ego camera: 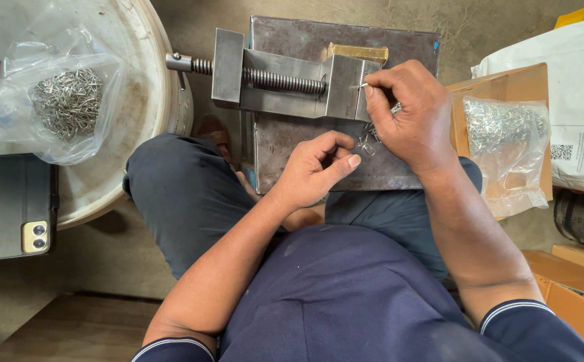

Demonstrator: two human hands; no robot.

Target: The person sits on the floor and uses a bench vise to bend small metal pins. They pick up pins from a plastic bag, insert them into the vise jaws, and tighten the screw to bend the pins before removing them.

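Note:
A steel bench vise (pixel 285 84) with a threaded screw lies on a worn metal plate (pixel 285 144) in front of my knees. My right hand (pixel 409 114) rests by the vise's right jaw, pinching a small metal pin between thumb and forefinger at the jaw's edge. My left hand (pixel 319 167) hovers over the plate just left of it, fingers curled in a pinch; what it holds is too small to see. A few small loose metal parts (pixel 367 142) lie on the plate between the two hands.
A clear bag of small metal parts (pixel 64 100) sits in a white tub (pixel 151 107) at left, with a phone in a dark case (pixel 24 204) beside it. Another clear bag of parts (pixel 506 144) rests on a cardboard box (pixel 500 84) at right. More boxes stand at lower right.

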